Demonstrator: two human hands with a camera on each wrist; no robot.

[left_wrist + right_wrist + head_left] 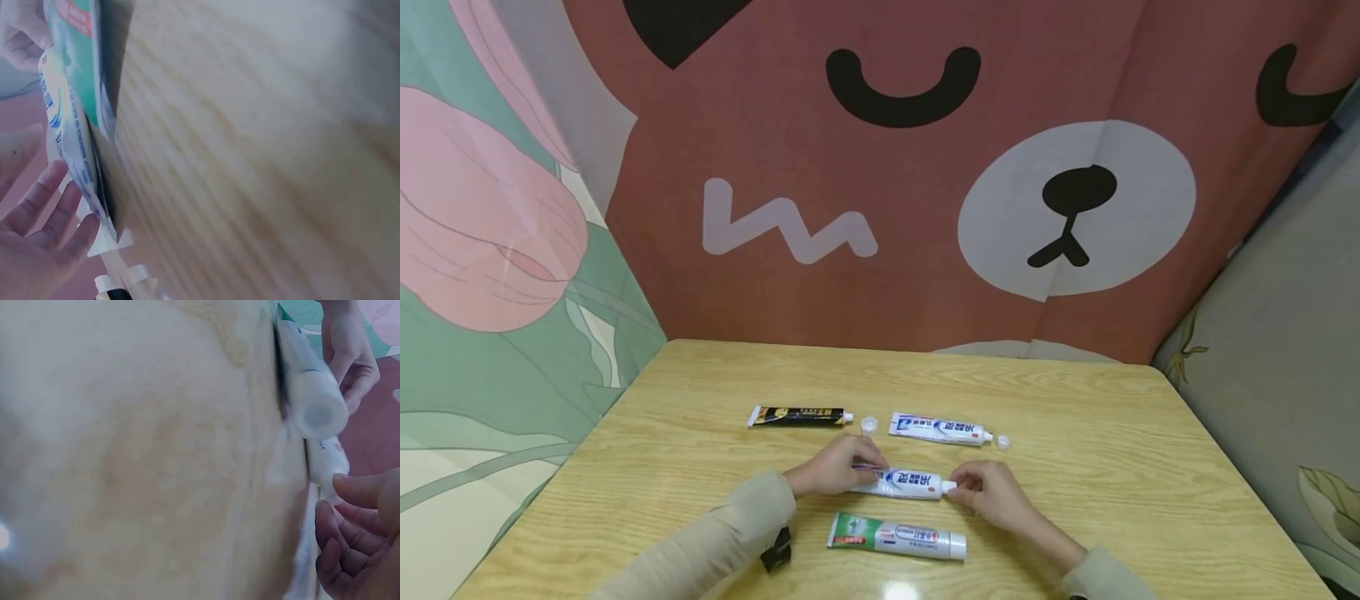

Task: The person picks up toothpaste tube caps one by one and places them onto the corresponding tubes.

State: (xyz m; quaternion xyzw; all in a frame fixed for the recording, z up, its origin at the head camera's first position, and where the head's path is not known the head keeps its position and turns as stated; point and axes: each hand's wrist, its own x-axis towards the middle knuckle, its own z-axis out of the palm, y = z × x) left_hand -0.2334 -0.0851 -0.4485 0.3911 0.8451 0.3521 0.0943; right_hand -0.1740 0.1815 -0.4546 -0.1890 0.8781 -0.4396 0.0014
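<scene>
A white toothpaste tube with blue lettering (913, 483) lies crosswise on the table between the two hands. My left hand (838, 465) holds its flat left end, fingers along one edge and thumb on the other side in the left wrist view. At the opposite end, the thumb and forefinger of my right hand (996, 493) pinch the small white cap (950, 487). Nearer to me lies a green and white toothpaste tube (898, 537), its wide white cap (320, 415) on, large in the right wrist view.
Farther back lie a black toothpaste tube (801, 417) and a second white toothpaste tube (938, 428), both uncapped. A loose white cap (868, 426) and a smaller clear-white cap (1003, 442) sit by their nozzles. The wooden table (1075, 417) meets a printed curtain (910, 300) behind.
</scene>
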